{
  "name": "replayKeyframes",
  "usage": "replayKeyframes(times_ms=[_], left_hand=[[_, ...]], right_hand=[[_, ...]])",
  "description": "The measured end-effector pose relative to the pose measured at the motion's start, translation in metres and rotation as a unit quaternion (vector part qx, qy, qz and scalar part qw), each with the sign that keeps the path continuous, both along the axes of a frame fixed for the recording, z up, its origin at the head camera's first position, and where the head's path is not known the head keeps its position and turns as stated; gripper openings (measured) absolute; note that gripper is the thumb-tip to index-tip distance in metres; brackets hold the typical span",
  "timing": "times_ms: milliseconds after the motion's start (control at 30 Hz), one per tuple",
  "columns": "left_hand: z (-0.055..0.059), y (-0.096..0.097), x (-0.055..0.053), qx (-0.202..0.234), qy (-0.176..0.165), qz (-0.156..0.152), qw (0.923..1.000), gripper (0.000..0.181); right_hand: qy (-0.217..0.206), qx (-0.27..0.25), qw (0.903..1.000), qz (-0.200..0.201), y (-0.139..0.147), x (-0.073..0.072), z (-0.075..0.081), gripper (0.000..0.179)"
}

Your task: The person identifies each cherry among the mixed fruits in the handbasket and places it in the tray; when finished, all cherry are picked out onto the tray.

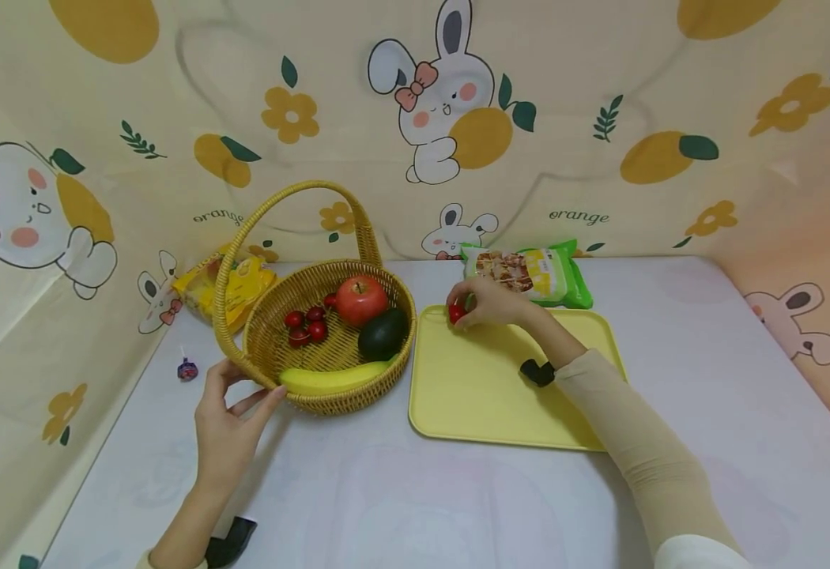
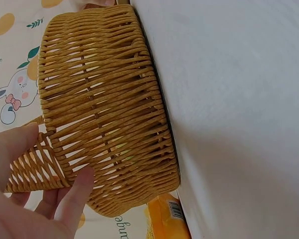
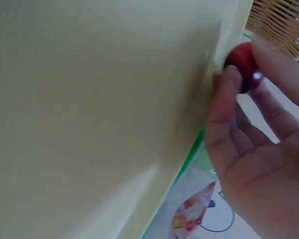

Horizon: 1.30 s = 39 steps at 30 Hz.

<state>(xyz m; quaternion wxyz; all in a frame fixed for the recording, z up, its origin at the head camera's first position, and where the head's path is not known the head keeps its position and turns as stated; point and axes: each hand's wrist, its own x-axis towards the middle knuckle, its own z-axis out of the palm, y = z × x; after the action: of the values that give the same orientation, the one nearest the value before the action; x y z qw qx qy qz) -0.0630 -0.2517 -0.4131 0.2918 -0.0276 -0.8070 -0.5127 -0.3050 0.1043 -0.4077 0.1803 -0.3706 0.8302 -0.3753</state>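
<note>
My left hand (image 1: 230,431) grips the wicker basket (image 1: 347,407) at its left front, where the tall handle joins the rim. In the left wrist view the thumb and fingers wrap around the handle's base and side wall. Inside the basket lie a red apple (image 1: 361,300), a dark green avocado (image 1: 382,335), a banana (image 1: 333,379) and several cherries (image 1: 317,330). My right hand (image 1: 489,304) pinches a single cherry (image 3: 245,67) between thumb and fingertips, over the far left corner of the yellow tray (image 1: 486,395).
Behind the tray lies a green and white snack bag (image 1: 529,273). A yellow packet (image 1: 233,284) sits behind the basket's left side. A small purple-wrapped lollipop (image 1: 186,369) lies on the table (image 1: 386,498) left of the basket. A patterned cloth (image 1: 330,103) hangs behind.
</note>
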Motion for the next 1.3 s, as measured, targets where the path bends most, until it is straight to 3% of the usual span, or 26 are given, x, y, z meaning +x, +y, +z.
replayKeyframes(times_ms=[267, 367, 467, 567, 667, 833, 933, 1033, 1133, 1300], left_hand=[[0.000, -0.002, 0.000, -0.001, 0.010, -0.001, 1.0000, 0.063], [0.000, -0.002, 0.000, -0.001, 0.008, 0.001, 1.0000, 0.064], [0.000, -0.004, 0.000, -0.001, 0.008, 0.003, 1.0000, 0.064], [0.000, -0.005, 0.000, -0.002, 0.010, 0.004, 0.9999, 0.064], [-0.001, -0.006, 0.001, -0.002, 0.011, 0.006, 0.9999, 0.064], [-0.001, -0.006, 0.001, -0.003, 0.011, 0.005, 0.9999, 0.064], [0.000, -0.006, 0.002, 0.002, 0.011, 0.003, 0.9999, 0.063], [0.000, -0.007, 0.002, 0.003, 0.009, 0.005, 0.9999, 0.063], [-0.001, -0.007, 0.001, 0.006, 0.011, 0.004, 0.9999, 0.063], [-0.003, -0.004, -0.002, 0.019, 0.017, -0.006, 0.9997, 0.064]], right_hand=[[0.026, 0.065, 0.9975, -0.004, -0.005, 0.005, 0.000, 0.035], [0.032, 0.079, 0.9963, 0.003, -0.008, 0.005, 0.008, 0.043], [0.052, 0.048, 0.9975, -0.002, -0.020, 0.003, 0.025, 0.043], [0.068, -0.019, 0.9975, -0.003, -0.047, 0.005, 0.049, 0.037], [0.061, -0.078, 0.9946, 0.029, -0.086, 0.010, 0.070, 0.033], [0.033, -0.091, 0.9896, 0.106, -0.159, 0.018, 0.091, 0.033], [0.007, -0.072, 0.9882, 0.135, -0.197, 0.022, 0.090, 0.034], [-0.037, -0.060, 0.9881, 0.137, -0.225, 0.023, 0.082, 0.035], [-0.085, -0.059, 0.9879, 0.115, -0.244, 0.022, 0.072, 0.034], [-0.119, -0.048, 0.9905, 0.050, -0.258, 0.019, 0.057, 0.032]])
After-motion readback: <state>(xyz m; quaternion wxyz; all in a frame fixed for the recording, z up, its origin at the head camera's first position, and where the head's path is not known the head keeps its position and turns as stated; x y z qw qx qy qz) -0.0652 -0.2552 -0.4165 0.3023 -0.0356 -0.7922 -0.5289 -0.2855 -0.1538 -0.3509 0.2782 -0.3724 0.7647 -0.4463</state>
